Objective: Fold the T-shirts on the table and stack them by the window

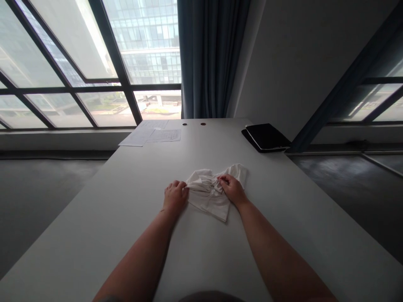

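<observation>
A small white cloth garment [209, 202] lies crumpled on the white table, its exact kind unclear. Its lower part is spread fairly flat, while the upper part is bunched into folds. At the garment's left edge, my left hand [175, 195] pinches the fabric between thumb and fingers. My right hand [232, 188] grips a gathered fold near the middle right, with the fingertips closed on it. Some cloth sticks out beyond the right hand toward the far side. Parts of the fabric are hidden under the fingers.
The long white table [126, 226] reaches toward the window. Paper sheets [165, 135] lie at its far left, and black folders or notebooks [267, 136] at its far right. Two round holes show near the far edge. A dark blue curtain [210, 58] hangs behind.
</observation>
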